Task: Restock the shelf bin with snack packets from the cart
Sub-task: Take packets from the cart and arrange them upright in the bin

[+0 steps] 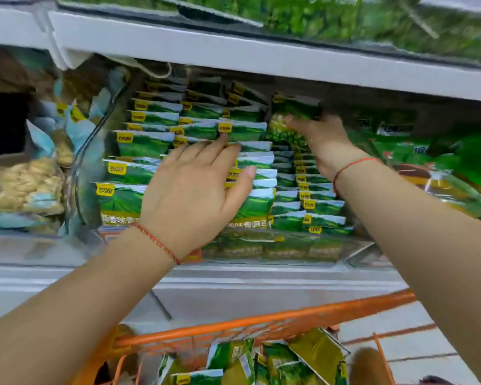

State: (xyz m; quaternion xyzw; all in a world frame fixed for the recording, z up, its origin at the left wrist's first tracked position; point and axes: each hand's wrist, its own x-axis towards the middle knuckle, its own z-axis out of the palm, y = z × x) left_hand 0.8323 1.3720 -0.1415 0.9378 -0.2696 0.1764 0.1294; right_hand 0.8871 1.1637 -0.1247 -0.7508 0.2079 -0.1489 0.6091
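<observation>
A green packet (289, 118) is gripped by the right hand (321, 143) at the bin (356, 252) back; stacked packets (156, 151) are pressed flat-fingered by left hand (190, 195). Stacks may topple if released; more wait in cart (261, 323).

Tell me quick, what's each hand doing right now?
Left hand: open, straight fingers pressing the stacked green packets.
Right hand: gripping a green snack packet at the back of the bin.

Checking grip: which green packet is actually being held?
The packet at the bin's back right, pinched by the right hand; the left hand only presses flat on stacked ones.
</observation>
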